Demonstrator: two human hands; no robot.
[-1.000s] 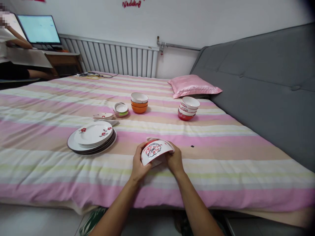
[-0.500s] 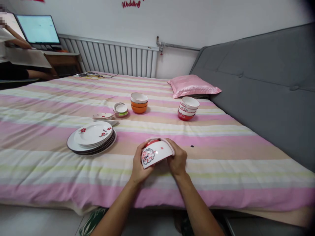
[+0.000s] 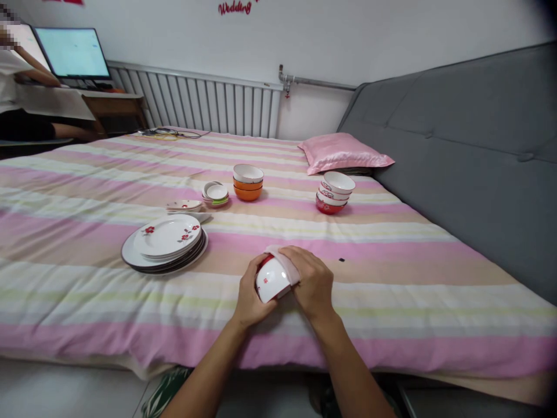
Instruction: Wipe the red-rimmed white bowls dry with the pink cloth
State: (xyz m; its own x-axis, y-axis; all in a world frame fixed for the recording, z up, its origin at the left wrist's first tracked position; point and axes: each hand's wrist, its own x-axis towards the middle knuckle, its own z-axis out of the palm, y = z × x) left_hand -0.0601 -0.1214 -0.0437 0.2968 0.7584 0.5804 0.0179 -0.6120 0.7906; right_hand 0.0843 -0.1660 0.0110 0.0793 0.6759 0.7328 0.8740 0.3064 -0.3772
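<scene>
Tilted on its side, a white bowl [image 3: 272, 281] with a red part and a small red mark is held above the near part of the bed. My left hand [image 3: 251, 295] is closed around its left side, thumb along the lower rim. My right hand [image 3: 311, 280] presses a pale pink cloth [image 3: 287, 264] against the bowl's right side, its fingers bent over the cloth. The bowl's inside faces away from view.
On the striped bedspread [image 3: 391, 313] stand stacked plates [image 3: 167, 235], small dishes [image 3: 215, 193], orange bowls [image 3: 248, 188] and red-and-white bowls [image 3: 333, 197]. A pink pillow [image 3: 343, 152] lies by the grey headboard [image 3: 456, 128]. A person [image 3: 17, 81] sits at a desk, far left.
The bowl has turned in my left hand, so its flower pattern is now mostly hidden. My right hand and the cloth have moved up over the bowl's outer side.
</scene>
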